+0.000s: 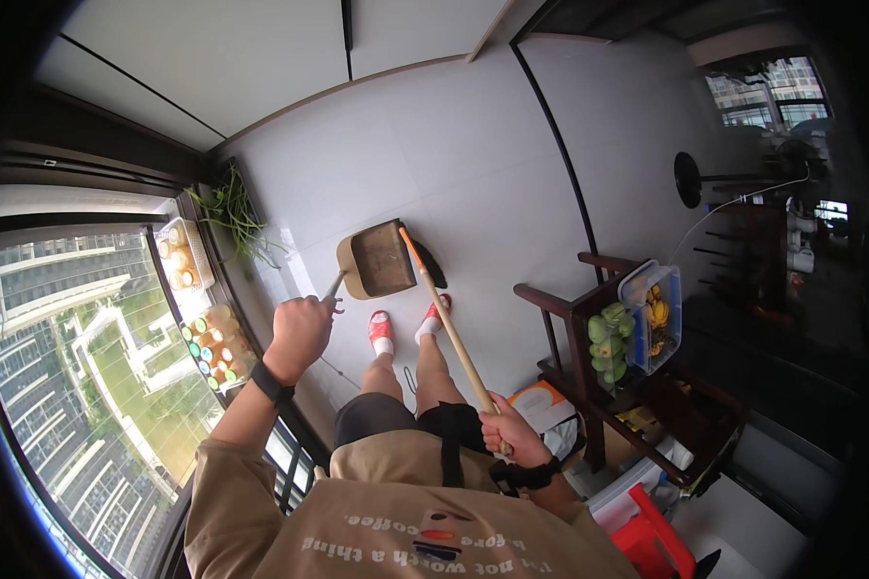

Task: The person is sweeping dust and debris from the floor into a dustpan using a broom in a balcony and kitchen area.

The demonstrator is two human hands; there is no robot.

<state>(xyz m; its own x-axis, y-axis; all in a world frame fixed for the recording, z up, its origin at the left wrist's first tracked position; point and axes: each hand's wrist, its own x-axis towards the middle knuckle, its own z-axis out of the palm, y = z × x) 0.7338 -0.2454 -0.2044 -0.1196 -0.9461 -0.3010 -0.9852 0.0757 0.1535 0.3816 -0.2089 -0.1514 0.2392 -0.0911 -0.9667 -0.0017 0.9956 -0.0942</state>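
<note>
My left hand (302, 334) grips the upright handle of a tan long-handled dustpan (384, 259), whose pan lies on the floor in front of my feet. Dark smudges mark the inside of the pan. In my right hand (515, 431) is the wooden stick of a broom (455, 329), held near its top end. The broom's dark bristle head (431, 260) is at the floor on the right side of the pan, partly hidden behind the orange collar and stick. Whether the bristles touch the pan's lip, I cannot tell.
At the right stands a dark wooden chair (576, 318) with green fruit (610, 340) and a plastic box (653, 318) of bananas. A potted plant (235, 213) and baskets of jars (217, 346) line the window side. White cabinets (275, 65) border the pale floor (471, 159). Farther right is a pedestal fan (688, 179).
</note>
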